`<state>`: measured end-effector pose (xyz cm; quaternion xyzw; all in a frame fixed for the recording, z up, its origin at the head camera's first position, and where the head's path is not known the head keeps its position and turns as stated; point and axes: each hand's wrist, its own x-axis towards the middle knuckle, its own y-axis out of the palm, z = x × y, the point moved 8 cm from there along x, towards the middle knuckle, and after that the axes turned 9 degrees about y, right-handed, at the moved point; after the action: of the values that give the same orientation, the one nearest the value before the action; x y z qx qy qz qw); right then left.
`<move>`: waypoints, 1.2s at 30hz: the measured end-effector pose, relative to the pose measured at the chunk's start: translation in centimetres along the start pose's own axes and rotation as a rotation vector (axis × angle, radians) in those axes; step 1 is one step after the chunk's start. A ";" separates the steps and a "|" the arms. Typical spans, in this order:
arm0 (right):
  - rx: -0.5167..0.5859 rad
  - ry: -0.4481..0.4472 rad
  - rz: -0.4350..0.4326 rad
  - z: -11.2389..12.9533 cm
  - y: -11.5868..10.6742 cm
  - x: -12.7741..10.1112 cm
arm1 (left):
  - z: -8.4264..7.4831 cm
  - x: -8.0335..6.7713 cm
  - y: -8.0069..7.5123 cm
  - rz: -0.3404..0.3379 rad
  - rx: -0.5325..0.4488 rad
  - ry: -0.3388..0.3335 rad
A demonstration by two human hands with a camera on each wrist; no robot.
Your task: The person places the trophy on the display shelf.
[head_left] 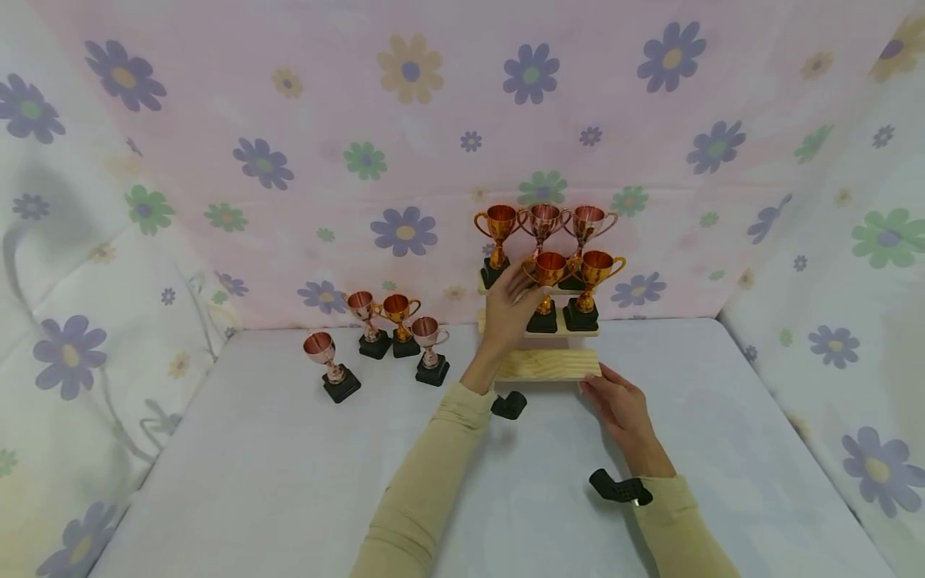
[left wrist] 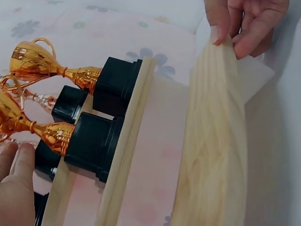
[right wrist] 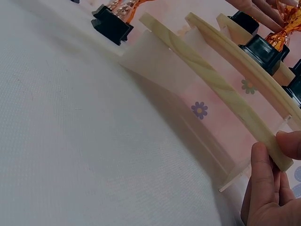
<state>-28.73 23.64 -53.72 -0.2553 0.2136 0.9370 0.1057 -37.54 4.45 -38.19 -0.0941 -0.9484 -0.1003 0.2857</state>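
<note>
Our right hand (head_left: 620, 403) is pinching the near step (head_left: 547, 365); an upright trophy (head_left: 548, 273) is standing just right of our left hand (head_left: 510, 311), whose grasp we cannot tell.

Right hand (left wrist: 261, 26) pinches the end of a pale wooden board (left wrist: 211, 141). Beside it, a narrow ledge (left wrist: 123, 165) bears an upper gold trophy (left wrist: 83, 77) and a lower gold trophy (left wrist: 55, 135), both black-based. Left hand (left wrist: 16, 195) at frame edge, fingertips just beside the latter; contact unclear. Pinkish trophy (left wrist: 46, 100) behind, partly hidden.
</note>
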 end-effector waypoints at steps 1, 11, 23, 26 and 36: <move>-0.003 -0.004 0.002 0.0 0.1 0.0 | 0.3 -0.3 -0.3 -0.011 -0.008 0.004; -0.016 -0.006 -0.008 0.0 0.1 -0.2 | -0.1 -5.9 -3.7 0.149 0.126 -0.064; 0.032 0.011 -0.014 -0.1 -0.1 -0.3 | -2.2 -13.7 -12.2 0.629 0.422 -0.286; 0.042 0.014 -0.012 0.0 -0.3 -0.4 | -2.8 -15.0 -14.8 0.585 0.480 -0.310; 0.072 0.017 0.004 0.0 0.1 -0.4 | -5.2 -18.4 -25.1 0.153 0.818 -0.582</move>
<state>-28.44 23.53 -53.46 -0.2590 0.2487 0.9267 0.1109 -25.64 -23.23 -47.65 -0.0676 -0.9407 0.3310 0.0298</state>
